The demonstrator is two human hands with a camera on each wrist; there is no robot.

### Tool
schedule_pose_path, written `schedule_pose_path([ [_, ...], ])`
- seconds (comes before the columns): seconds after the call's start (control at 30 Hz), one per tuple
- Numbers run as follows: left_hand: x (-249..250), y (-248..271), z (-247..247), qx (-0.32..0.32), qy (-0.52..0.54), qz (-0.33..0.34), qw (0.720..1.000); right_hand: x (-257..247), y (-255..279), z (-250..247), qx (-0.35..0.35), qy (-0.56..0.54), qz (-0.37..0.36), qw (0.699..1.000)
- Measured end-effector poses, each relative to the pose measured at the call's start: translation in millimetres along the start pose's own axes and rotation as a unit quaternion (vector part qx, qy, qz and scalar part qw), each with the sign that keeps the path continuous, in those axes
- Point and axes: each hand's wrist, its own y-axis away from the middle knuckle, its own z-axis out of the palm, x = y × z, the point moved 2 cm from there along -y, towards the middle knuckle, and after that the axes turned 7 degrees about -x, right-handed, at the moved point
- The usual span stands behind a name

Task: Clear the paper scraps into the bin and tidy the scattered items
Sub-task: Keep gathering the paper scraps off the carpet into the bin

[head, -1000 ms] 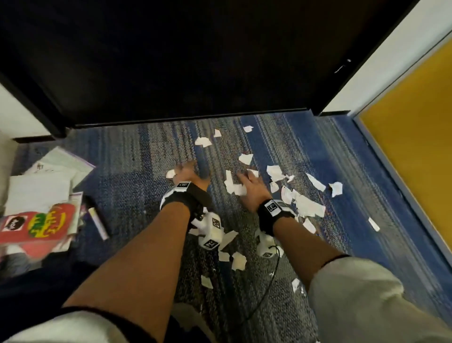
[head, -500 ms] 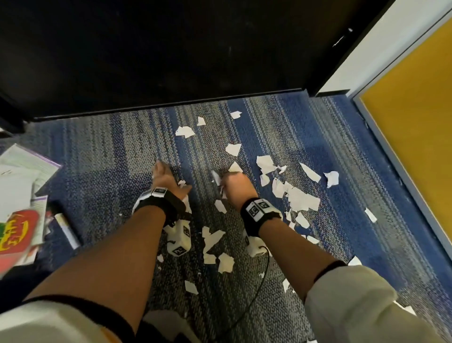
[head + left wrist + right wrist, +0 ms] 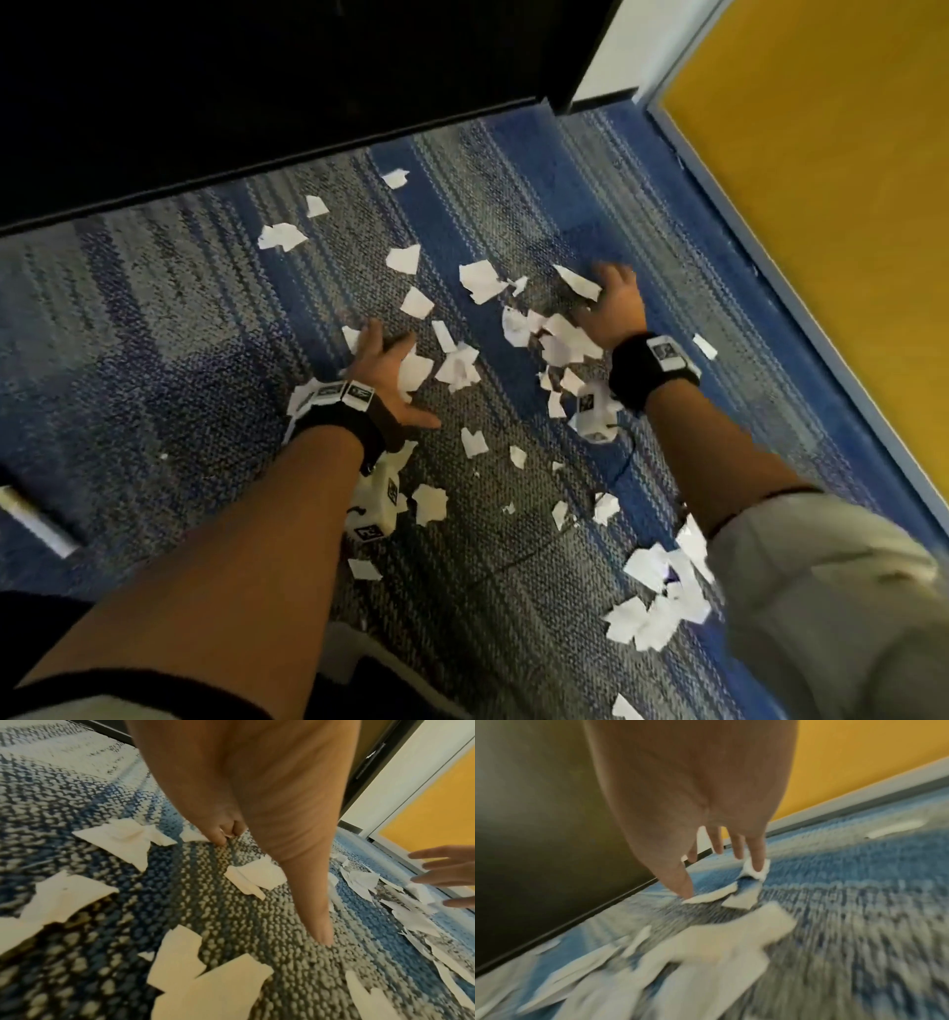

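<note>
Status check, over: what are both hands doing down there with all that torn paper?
Left hand open, flat on carpet among paper scraps. Right hand open, fingers spread over scraps. Nothing gripped, no bin in view. Nothing blocking.

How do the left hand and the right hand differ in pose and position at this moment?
The left hand lies flat on the grey strip of carpet, nearer the person; the right hand reaches farther out, over the blue strip by the yellow wall. The left hand is sharp in the head view; the right hand is blurred. Both hands are open, fingers spread, among white paper scraps, each with a black wristband.
</note>
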Motion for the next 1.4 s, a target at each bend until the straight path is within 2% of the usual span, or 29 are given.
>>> schedule_pose_path([
  [0.1, -2, -2, 1, -0.011, -0.041, -0.006, 0.999, 32, -31, -21, -0.074, 0.067, 0.100, 0.990],
  [0.2, 3, 0, 0, -0.004, -0.075, -0.022, 0.997, 33, -36, -19, -0.164, 0.126, 0.069, 0.976],
  [0.3, 15, 2, -6, -0.046, -0.107, -0.066, 0.991, 15, -15, 3, -0.205, 0.153, 0.029, 0.966],
  [0.33, 20, 4, -9, -0.055, -0.107, -0.079, 0.990, 11, -5, 9, -0.222, 0.124, -0.002, 0.967],
  [0.4, 31, 5, -8, -0.073, -0.098, -0.095, 0.988, 8, 20, 10, -0.242, -0.030, -0.077, 0.967],
  [0.43, 37, 7, -5, -0.080, -0.095, -0.096, 0.988, 14, 35, 6, -0.226, -0.120, -0.095, 0.962],
  [0.47, 41, 9, 0, -0.084, -0.095, -0.093, 0.988, 26, 47, 0, -0.184, -0.179, -0.081, 0.963],
  [0.53, 44, 13, 10, -0.075, -0.097, -0.080, 0.989, 63, 70, -18, -0.062, -0.175, 0.009, 0.983],
  [0.6, 40, 16, 13, -0.062, -0.110, -0.064, 0.990, 115, 98, -34, 0.023, -0.090, 0.128, 0.987],
  [0.67, 38, 19, 13, -0.061, -0.116, -0.050, 0.990, 170, 131, -45, 0.042, -0.010, 0.266, 0.963],
  [0.73, 37, 23, 15, -0.055, -0.121, -0.046, 0.990, 212, 168, -49, 0.031, -0.001, 0.415, 0.909],
  [0.8, 37, 26, 21, -0.044, -0.128, -0.042, 0.990, 240, 197, -41, 0.000, -0.034, 0.489, 0.872],
  [0.83, 35, 26, 26, -0.037, -0.126, -0.036, 0.991, 247, 205, -32, -0.012, -0.053, 0.495, 0.867],
  [0.93, 32, 27, 39, -0.021, -0.117, -0.006, 0.993, 237, 208, -8, -0.011, -0.057, 0.461, 0.885],
  [1.07, 32, 26, 43, -0.034, -0.104, 0.004, 0.994, 164, 187, 15, 0.000, -0.042, 0.394, 0.918],
  [1.13, 32, 23, 42, -0.035, -0.096, 0.002, 0.995, 115, 177, 27, -0.028, -0.035, 0.311, 0.949],
  [1.2, 30, 21, 42, -0.034, -0.093, 0.002, 0.995, 71, 172, 36, -0.058, -0.046, 0.183, 0.980],
  [1.27, 28, 21, 43, -0.031, -0.088, 0.003, 0.996, 52, 173, 31, -0.067, -0.088, 0.098, 0.989],
  [1.33, 26, 22, 43, -0.026, -0.077, 0.011, 0.997, 61, 175, 10, -0.022, -0.117, 0.095, 0.988],
  [1.4, 25, 22, 44, -0.020, -0.069, 0.019, 0.997, 90, 182, -10, 0.014, -0.090, 0.178, 0.980],
])
